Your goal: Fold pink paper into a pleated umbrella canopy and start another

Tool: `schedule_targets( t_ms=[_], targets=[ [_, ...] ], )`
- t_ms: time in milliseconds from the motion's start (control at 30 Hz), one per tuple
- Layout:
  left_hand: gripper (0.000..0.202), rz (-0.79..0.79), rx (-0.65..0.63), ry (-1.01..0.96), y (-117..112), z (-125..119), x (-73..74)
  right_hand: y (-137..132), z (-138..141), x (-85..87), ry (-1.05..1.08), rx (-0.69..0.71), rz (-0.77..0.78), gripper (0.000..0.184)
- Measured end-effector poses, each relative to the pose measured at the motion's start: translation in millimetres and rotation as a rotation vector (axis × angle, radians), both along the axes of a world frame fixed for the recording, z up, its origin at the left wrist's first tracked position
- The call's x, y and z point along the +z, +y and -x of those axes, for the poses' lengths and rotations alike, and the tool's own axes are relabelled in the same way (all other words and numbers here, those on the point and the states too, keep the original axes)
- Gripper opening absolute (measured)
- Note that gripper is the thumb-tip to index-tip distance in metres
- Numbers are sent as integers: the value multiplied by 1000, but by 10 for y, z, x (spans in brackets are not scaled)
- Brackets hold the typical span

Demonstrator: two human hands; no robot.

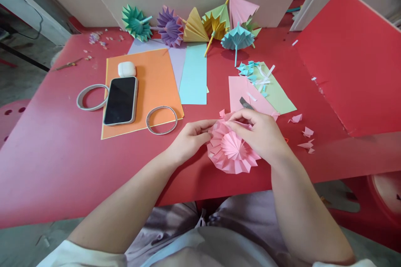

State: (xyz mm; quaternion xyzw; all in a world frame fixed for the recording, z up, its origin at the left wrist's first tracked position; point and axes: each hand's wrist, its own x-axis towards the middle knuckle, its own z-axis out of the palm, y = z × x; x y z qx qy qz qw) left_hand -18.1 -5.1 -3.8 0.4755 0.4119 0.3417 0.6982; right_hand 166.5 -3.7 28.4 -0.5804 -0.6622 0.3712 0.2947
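Note:
A round pink pleated paper umbrella top (234, 150) lies near the table's front edge, its folds spreading from a central point. My left hand (192, 137) pinches its left rim between thumb and fingers. At the upper right rim my right hand (260, 133) is closed on the pleats, thumb against fingertips, covering part of the paper. Just beyond my fingers are a pink paper sheet (238, 89) and a small dark grey strip (246, 103). Small folded pink paper pieces (308, 132) are scattered to the right.
Finished paper umbrellas (237, 38) line the back wall. A phone (121, 101), a white earphone case (127, 69) and two tape rolls (162, 120) are on or beside orange paper (156, 79). Paper scraps (261, 77) cover a green sheet (278, 96). A red board (354, 66) stands right.

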Motion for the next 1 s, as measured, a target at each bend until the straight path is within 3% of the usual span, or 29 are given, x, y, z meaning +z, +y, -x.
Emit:
schedule_targets(
  t_ms=[333,1000],
  targets=[
    [43,92,-18,24,-9,10,11,-2,24,-7,-118,2,-41,13],
    [39,91,-16,9,-12,18,7,3,37,-20,-172,-20,-60,8]
  ],
)
